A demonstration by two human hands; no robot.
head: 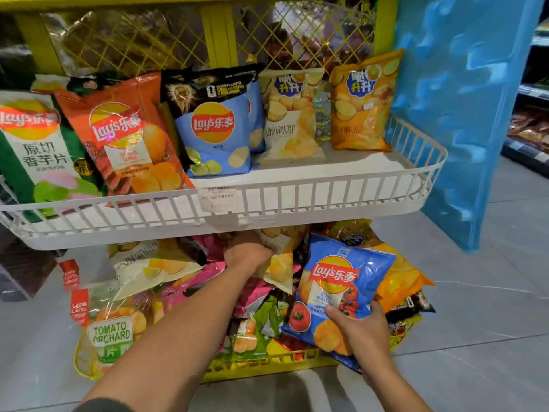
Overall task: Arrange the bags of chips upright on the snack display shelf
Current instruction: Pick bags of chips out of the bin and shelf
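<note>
A white wire shelf (297, 197) carries several chip bags standing upright: a green and white Lay's bag (35, 150), an orange Lay's bag (127, 138), a light blue Lay's bag (217, 138), a cream bag (289, 114) and a yellow-orange bag (361, 102). Below it a yellow basket (267, 362) holds a loose pile of bags. My right hand (361, 331) grips the lower edge of a blue tomato Lay's bag (341, 281) above the pile. Just under the shelf front, my left hand (248, 254) is closed on a cream lemon chip bag (280, 263) in the pile.
A Tomato Orchard bag (111, 334) lies at the pile's left. A blue textured panel (463, 99) stands right of the shelf. Yellow lattice (297, 37) backs the shelf. The shelf's front right part shows bare white board. Grey tiled floor surrounds the basket.
</note>
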